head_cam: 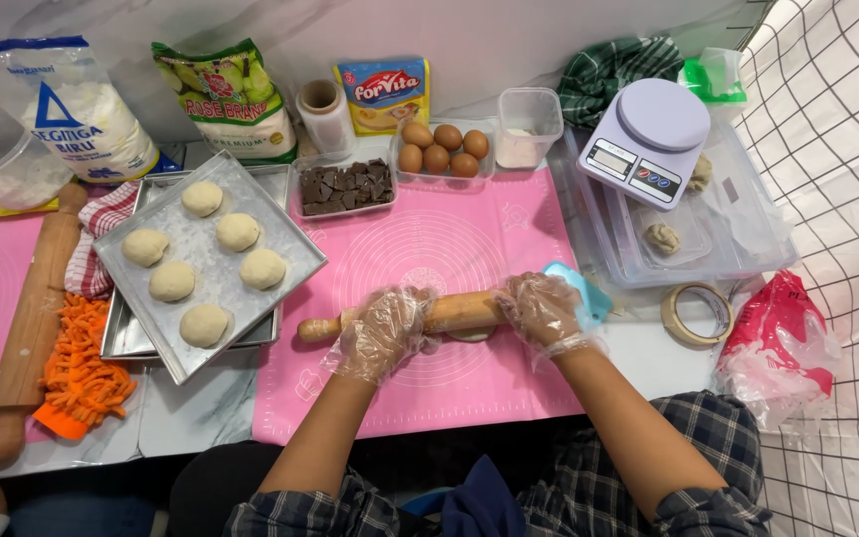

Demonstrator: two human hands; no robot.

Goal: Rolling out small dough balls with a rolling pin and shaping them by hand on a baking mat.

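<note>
Head view: both hands (464,323) press rolling pin (449,312) between them onto dough (472,335).

My left hand (382,333) and right hand (541,310) wear thin, clear, crinkled plastic gloves and press on a smooth, matt wooden rolling pin (405,318). Under it lies a pink mat (429,249), matt and rubbery-looking. The tray (290,249) is dull grey metal, the dough balls (219,232) on it pale and smooth. The second rolling pin (32,318) is wood too. The counter (191,418) looks like glossy marbled stone. The egg box (425,177) is clear plastic.
</note>
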